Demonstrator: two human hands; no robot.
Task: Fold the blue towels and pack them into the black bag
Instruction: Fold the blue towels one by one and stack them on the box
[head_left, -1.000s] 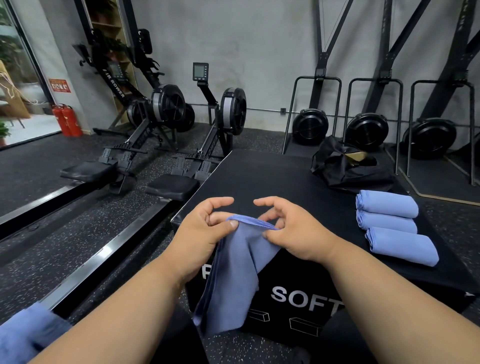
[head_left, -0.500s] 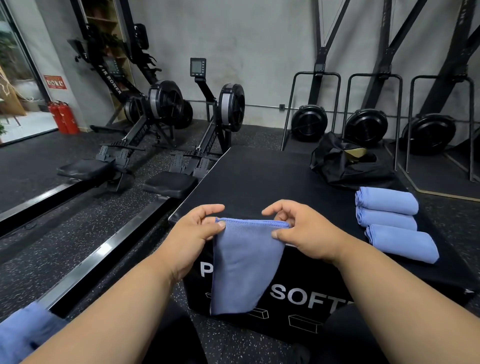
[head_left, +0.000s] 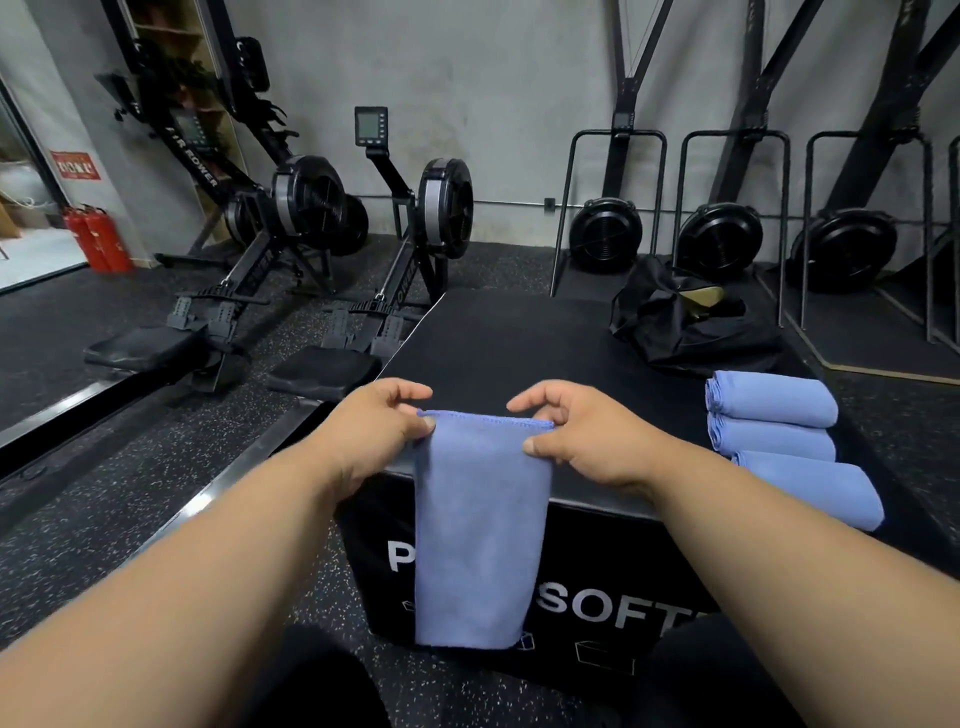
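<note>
A gym room with grey walls and a dark speckled floor holds two rowing machines (head_left: 363, 244) ahead and to the left of the hands, red fire extinguishers (head_left: 98, 239) far off to the left by a glass door, and three round black fan units (head_left: 719, 239) against the far wall to the right. In the middle stands a black padded box, the counter (head_left: 493, 338), with white letters on its near face.

The left hand (head_left: 374, 431) and the right hand (head_left: 576, 436) each pinch one top corner of a blue towel (head_left: 480, 530) between thumb and fingers, so each grip is grasping that towel. Its top hem runs level between the two hands above the counter's near edge, and the cloth hangs straight down over the front face, covering part of the lettering.

To the right of the right hand, three folded towels (head_left: 774, 426) lie side by side on the counter. Beyond them, farther from the hands, the black bag (head_left: 685, 322) sits crumpled on the counter's far right corner.
</note>
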